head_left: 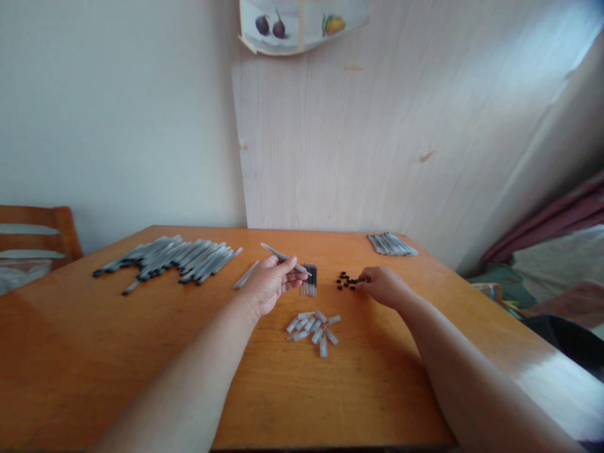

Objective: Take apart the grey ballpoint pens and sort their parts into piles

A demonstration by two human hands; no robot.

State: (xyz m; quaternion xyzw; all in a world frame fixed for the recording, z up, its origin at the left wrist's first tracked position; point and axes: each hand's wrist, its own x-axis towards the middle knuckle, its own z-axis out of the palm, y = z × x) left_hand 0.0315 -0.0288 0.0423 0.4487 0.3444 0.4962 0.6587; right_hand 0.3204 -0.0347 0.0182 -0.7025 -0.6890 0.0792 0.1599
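My left hand (270, 281) is closed around a translucent pen barrel (276, 252), which slants down to the right above the table. Just beyond its fingertips lies a row of thin refills (310, 283) with dark upper parts. My right hand (381, 285) reaches down to a scatter of small black plugs (346, 280), its fingertips pinched together at the right side of them. Whatever is between those fingertips is hidden. Nearer to me, between both forearms, is a loose heap of clear pen caps (311, 325).
On the left of the wooden table (302, 402) lies a large pile of pens or barrels with black ends (174, 258). One or more loose barrels (246, 275) rest behind my left wrist. A bundle of similar sticks (391, 244) sits at the back right, before the wall.
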